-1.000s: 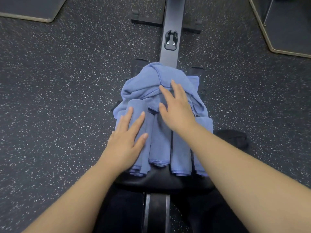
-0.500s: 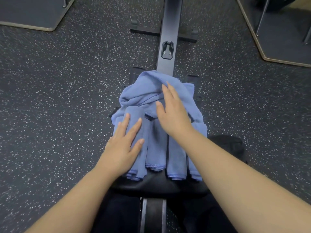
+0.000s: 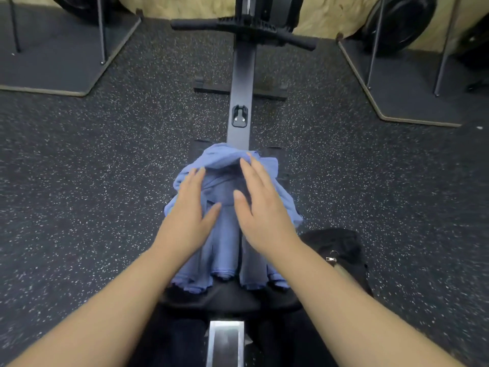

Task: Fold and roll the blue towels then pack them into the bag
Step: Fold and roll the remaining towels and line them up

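Head view: the blue towels (image 3: 227,234) lie heaped on the black seat (image 3: 230,298), under both hands. The left hand (image 3: 189,218) and right hand (image 3: 260,210) lie flat, fingers straight, gripping nothing. The black bag (image 3: 341,250) beside the seat's right edge is partly hidden by the right forearm.

Black fabric bag (image 3: 341,250): right of the heaped blue cloth towels (image 3: 227,234), partly hidden by right forearm. Towels: centre covered by both hands. Black round weight plates (image 3: 397,19): beyond towels, cropped by top edge.

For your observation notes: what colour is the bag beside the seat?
Black, with a metal zip pull; the bag shows in the head view.
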